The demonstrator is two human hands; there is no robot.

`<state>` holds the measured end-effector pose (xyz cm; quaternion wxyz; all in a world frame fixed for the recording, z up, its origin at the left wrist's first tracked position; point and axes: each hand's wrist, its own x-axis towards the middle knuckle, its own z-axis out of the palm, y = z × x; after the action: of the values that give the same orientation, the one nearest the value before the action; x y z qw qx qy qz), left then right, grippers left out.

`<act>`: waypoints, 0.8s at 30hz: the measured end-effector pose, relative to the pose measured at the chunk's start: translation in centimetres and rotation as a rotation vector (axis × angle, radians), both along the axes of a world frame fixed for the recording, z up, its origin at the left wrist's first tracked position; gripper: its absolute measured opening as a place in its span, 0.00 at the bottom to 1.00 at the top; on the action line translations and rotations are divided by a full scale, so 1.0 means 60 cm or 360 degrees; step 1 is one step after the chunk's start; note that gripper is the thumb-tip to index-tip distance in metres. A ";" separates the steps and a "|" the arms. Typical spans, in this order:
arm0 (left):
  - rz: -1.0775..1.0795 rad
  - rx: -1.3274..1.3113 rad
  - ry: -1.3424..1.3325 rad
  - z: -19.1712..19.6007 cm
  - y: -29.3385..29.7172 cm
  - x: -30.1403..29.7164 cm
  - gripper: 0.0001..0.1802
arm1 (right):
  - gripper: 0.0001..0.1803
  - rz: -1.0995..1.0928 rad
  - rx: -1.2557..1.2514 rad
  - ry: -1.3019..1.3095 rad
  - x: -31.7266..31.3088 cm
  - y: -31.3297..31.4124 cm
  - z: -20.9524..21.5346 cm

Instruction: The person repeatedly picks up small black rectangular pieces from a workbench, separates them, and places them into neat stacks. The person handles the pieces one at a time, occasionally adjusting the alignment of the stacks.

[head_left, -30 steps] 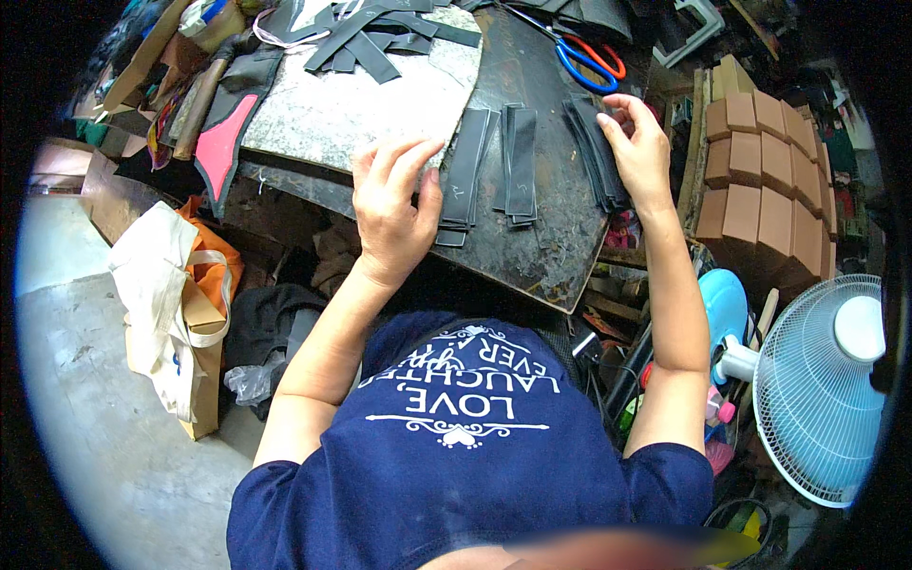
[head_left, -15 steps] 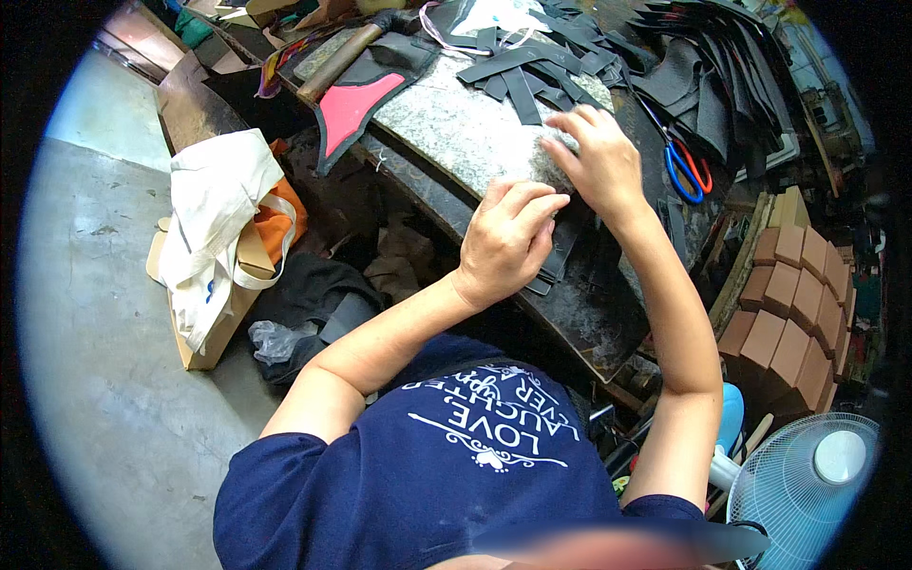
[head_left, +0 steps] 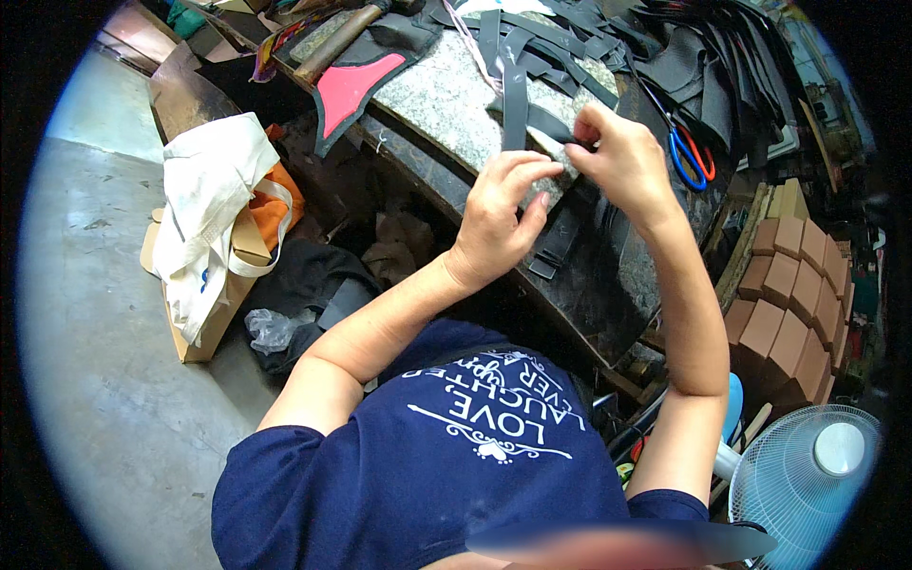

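Pinching black strip (head_left: 516,104) between left hand (head_left: 499,214), right hand (head_left: 622,161)

I see blue and red scissors (head_left: 689,157) lying on the dark table (head_left: 608,285), near a heap of black cut pieces (head_left: 708,66). A pink and black piece (head_left: 347,85) lies on the grey stone slab (head_left: 437,104), just beside a wooden hammer handle (head_left: 332,43). Down on the floor (head_left: 104,380) a white cloth bag (head_left: 204,209) leans on an orange one (head_left: 280,204). A stack of brown blocks (head_left: 793,304) sits on my right, and a white fan (head_left: 807,484) stands below it.
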<state>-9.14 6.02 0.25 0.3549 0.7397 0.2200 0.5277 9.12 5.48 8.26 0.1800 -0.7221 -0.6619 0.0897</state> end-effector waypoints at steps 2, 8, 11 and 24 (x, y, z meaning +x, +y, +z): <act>-0.0016 -0.0133 -0.0031 0.004 0.000 -0.001 0.19 | 0.08 0.0096 0.0063 0.0369 0.017 -0.030 0.016; -0.0063 -0.0192 0.0051 0.022 0.007 0.006 0.19 | 0.10 -0.0019 0.0295 0.0868 0.062 -0.099 0.057; 0.0075 0.0211 0.0087 0.030 0.026 0.018 0.19 | 0.08 -0.0001 0.0423 0.0761 0.066 -0.114 0.061; 0.0038 0.0948 0.1017 0.056 0.152 0.113 0.11 | 0.06 0.0029 0.0454 0.0720 0.086 -0.136 0.059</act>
<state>-2.37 15.15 3.62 0.0340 0.9334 0.1655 0.3166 14.29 -2.69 11.77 0.4224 -0.6450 -0.6173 0.1563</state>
